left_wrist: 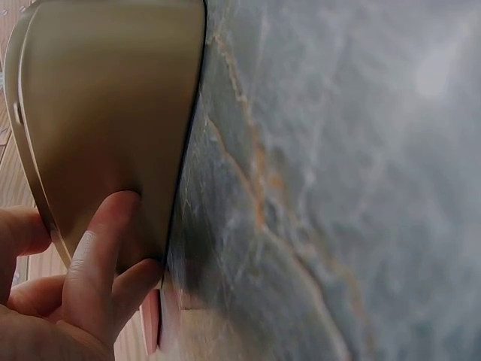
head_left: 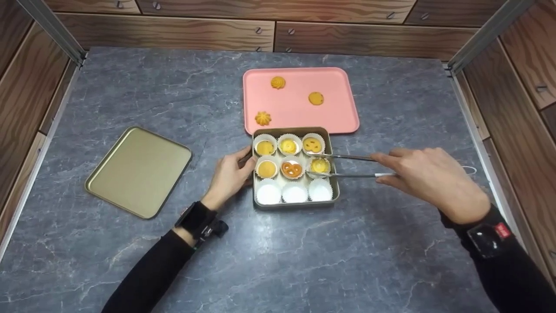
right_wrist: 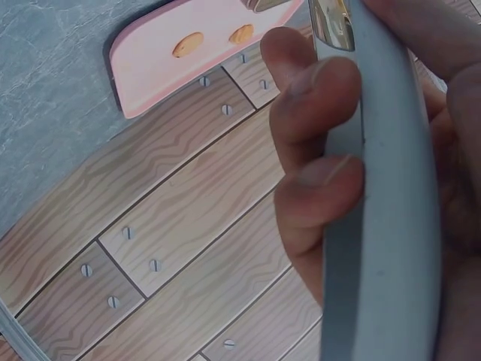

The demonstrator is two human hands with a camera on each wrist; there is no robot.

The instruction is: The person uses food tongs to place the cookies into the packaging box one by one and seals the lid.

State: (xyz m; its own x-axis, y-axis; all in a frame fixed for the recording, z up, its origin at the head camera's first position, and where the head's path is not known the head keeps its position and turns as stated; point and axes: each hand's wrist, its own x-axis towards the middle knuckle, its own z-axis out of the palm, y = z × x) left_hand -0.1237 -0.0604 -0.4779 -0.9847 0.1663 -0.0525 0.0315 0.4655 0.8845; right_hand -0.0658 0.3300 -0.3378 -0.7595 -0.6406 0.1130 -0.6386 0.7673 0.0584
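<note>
My left hand (head_left: 232,171) lies against the left side of a gold tin (head_left: 296,206), its fingertips pressing the outer wall and its thumb at the rim. The left wrist view shows these fingers on the tin's wall (left_wrist: 105,113). My right hand (head_left: 428,178) grips metal tongs (head_left: 352,175) with pale handles. Their spread arms reach over the tin, one on either side of a yellow cookie (head_left: 320,165) in a paper cup, middle row right. Other cups hold cookies, including a glossy pretzel-shaped one (head_left: 291,168). The front-row paper cups (head_left: 294,193) are empty.
A pink tray (head_left: 299,119) lies behind the tin, bearing a swirled cookie (head_left: 278,82), a round cookie (head_left: 316,98) and a star-shaped cookie (head_left: 263,118). The gold lid (head_left: 139,171) lies at the left on the marbled table (head_left: 217,269). Wood-patterned panels (head_left: 173,32) border the table.
</note>
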